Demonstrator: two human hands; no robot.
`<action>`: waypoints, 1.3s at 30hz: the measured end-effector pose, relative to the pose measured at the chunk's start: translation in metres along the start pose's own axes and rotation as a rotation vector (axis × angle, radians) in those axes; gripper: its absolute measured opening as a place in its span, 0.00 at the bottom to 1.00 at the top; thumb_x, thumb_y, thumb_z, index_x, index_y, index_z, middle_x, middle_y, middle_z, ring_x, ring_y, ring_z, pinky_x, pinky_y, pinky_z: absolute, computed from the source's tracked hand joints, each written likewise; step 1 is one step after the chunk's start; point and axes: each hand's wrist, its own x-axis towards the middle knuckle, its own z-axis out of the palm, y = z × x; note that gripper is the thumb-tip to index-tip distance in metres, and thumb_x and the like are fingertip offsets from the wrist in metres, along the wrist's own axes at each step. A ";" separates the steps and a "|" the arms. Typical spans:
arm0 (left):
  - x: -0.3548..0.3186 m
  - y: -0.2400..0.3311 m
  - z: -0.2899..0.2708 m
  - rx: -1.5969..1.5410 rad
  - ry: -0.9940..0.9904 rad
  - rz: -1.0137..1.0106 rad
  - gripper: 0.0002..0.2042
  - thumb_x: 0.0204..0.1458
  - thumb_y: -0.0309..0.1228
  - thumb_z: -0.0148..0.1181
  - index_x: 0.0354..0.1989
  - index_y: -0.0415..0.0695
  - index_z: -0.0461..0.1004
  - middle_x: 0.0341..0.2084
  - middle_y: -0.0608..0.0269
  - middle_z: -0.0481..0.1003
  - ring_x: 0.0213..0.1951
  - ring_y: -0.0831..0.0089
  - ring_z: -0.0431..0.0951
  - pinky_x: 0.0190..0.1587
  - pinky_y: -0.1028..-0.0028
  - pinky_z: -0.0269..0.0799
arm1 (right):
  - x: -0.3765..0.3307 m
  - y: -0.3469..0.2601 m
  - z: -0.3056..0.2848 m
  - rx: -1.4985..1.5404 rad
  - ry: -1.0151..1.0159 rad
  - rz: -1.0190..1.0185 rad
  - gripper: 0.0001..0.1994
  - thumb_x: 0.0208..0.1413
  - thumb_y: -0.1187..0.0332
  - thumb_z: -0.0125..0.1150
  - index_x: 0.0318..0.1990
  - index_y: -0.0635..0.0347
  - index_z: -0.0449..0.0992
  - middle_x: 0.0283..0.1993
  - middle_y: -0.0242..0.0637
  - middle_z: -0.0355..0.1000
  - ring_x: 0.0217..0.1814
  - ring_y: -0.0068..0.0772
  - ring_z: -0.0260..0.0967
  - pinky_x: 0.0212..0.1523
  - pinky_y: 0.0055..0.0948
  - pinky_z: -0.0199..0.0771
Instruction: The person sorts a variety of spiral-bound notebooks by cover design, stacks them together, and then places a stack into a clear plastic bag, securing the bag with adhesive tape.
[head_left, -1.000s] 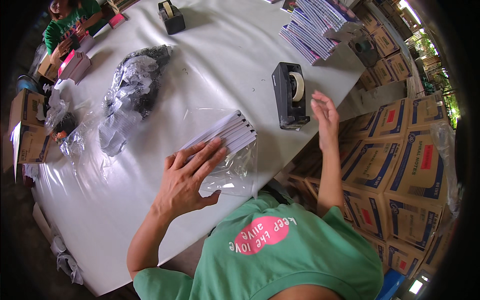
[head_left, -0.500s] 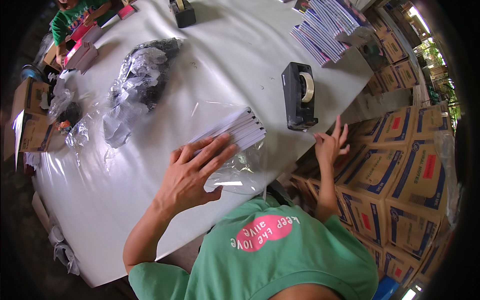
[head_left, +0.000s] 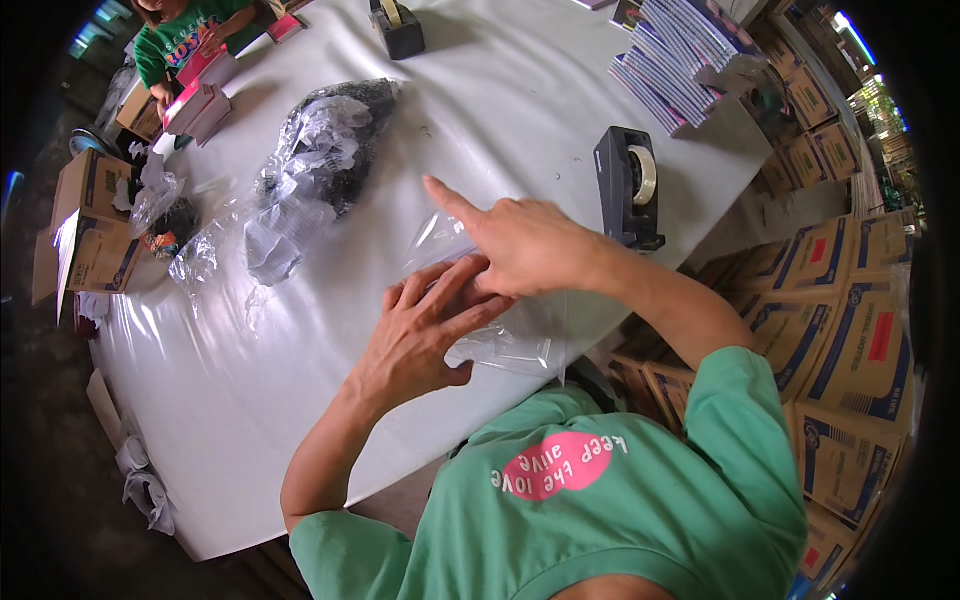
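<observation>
My left hand (head_left: 415, 330) lies with its fingers spread and flat on a clear plastic wrapper (head_left: 525, 345) on the table. The stack of notebooks inside the wrapper is almost wholly covered by my hands. My right hand (head_left: 530, 245) reaches across from the right, over the fingertips of the left. Its index finger is stretched out above the far part of the wrapper. The thumb and other fingers are partly hidden, and I cannot see anything held in them. To the right stands a black tape dispenser (head_left: 625, 190) with a roll of pale tape.
Crumpled clear plastic (head_left: 320, 160) lies at the left of the white table (head_left: 230, 400). Spiral notebooks (head_left: 670, 70) are piled at the far right. Another tape dispenser (head_left: 397, 28) stands at the back. A co-worker (head_left: 185, 45) handles pink-covered pads. Cartons (head_left: 780, 330) stand at the right.
My right hand has moved left from beside the near tape dispenser to over the wrapped stack. My left hand stays on the stack. The whole view has shifted slightly.
</observation>
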 end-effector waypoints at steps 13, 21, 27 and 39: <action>0.004 0.006 0.038 -0.130 0.859 -0.221 0.12 0.34 0.38 0.70 0.31 0.55 0.82 0.52 0.57 0.68 0.52 0.63 0.66 0.55 0.64 0.52 | -0.028 0.089 0.082 0.877 0.553 -0.447 0.16 0.36 0.61 0.74 0.36 0.51 0.82 0.66 0.44 0.52 0.68 0.40 0.48 0.65 0.37 0.45; 0.002 0.014 0.042 -0.300 0.854 -0.423 0.16 0.31 0.40 0.73 0.33 0.54 0.81 0.56 0.51 0.62 0.55 0.57 0.63 0.53 0.61 0.58 | -0.022 0.071 0.067 0.694 0.494 -0.363 0.13 0.36 0.65 0.74 0.32 0.55 0.81 0.62 0.46 0.56 0.64 0.39 0.52 0.63 0.34 0.48; 0.023 -0.023 0.016 -0.858 0.627 -0.592 0.11 0.38 0.30 0.71 0.32 0.43 0.80 0.25 0.57 0.78 0.28 0.75 0.78 0.34 0.78 0.72 | 0.009 0.067 0.039 0.858 0.286 -0.032 0.32 0.32 0.66 0.77 0.49 0.64 0.70 0.43 0.37 0.63 0.50 0.28 0.60 0.50 0.26 0.62; 0.043 -0.064 -0.012 -1.081 0.407 -0.379 0.13 0.46 0.23 0.62 0.41 0.34 0.75 0.29 0.57 0.79 0.32 0.75 0.77 0.40 0.76 0.72 | 0.018 0.057 0.010 0.678 0.100 -0.048 0.11 0.39 0.66 0.72 0.31 0.60 0.82 0.29 0.34 0.74 0.33 0.23 0.70 0.37 0.23 0.68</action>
